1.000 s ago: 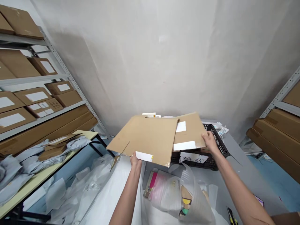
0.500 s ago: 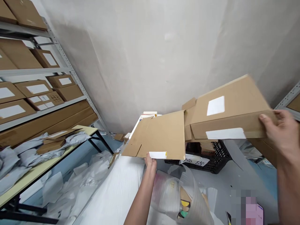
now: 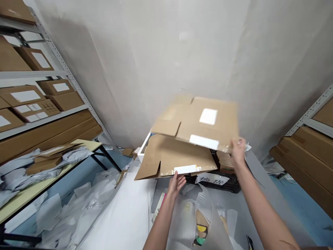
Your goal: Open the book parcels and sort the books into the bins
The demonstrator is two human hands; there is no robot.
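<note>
My left hand (image 3: 177, 184) grips the lower edge of a flat brown cardboard mailer (image 3: 177, 156), next to its white label strip (image 3: 185, 169). My right hand (image 3: 238, 151) holds the corner of a second cardboard mailer (image 3: 197, 119), blurred by motion. That second mailer overlaps the first and carries white labels. Beneath them sits a black plastic crate (image 3: 226, 185) with a paper sign (image 3: 212, 178) bearing Chinese characters. The mailers hide most of the crate. A clear plastic bag (image 3: 187, 222) with colourful contents lies below my hands.
Metal shelves (image 3: 65, 73) with brown boxes stand at left, and more boxes (image 3: 304, 163) are stacked at right. A yellow-topped table (image 3: 49, 163) holds grey mailer bags and cardboard. White plastic sheeting (image 3: 122, 208) covers the floor area. A wall stands ahead.
My right hand has swung back from the far right with its mailer, which now lies above the other one. My left hand has shifted right, and the crate is more hidden.
</note>
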